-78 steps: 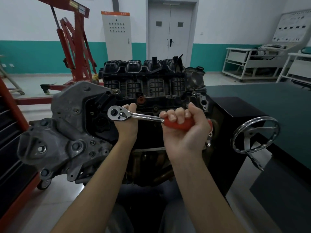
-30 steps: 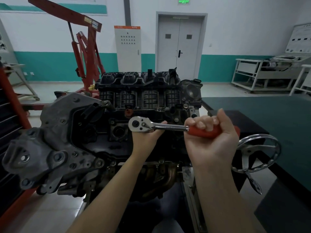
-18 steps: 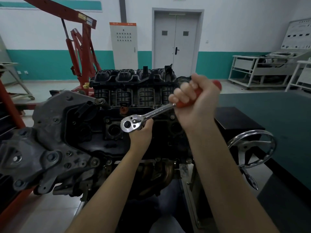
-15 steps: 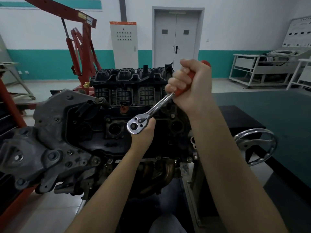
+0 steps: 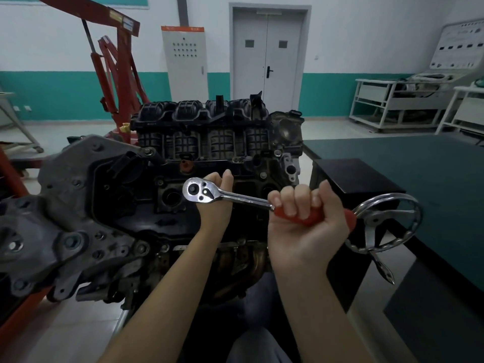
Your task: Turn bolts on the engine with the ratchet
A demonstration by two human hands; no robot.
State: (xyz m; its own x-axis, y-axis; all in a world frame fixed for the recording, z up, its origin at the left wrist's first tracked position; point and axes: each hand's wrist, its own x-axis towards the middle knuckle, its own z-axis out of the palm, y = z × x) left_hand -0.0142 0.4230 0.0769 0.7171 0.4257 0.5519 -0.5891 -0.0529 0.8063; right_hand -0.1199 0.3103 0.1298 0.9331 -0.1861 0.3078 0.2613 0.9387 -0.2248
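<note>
At the centre of the head view, the right hand (image 5: pixel 306 221) wraps its grip round the red handle of a ratchet wrench (image 5: pixel 235 199), knuckles up, forearm rising from 6 o'clock. Its chrome head sits at 9 o'clock from that hand, over the engine block (image 5: pixel 125 205). The left hand (image 5: pixel 216 203) curls behind the wrench head; whether its grip clasps anything there is hidden. A chrome handwheel (image 5: pixel 392 221) stands at 3 o'clock.
</note>
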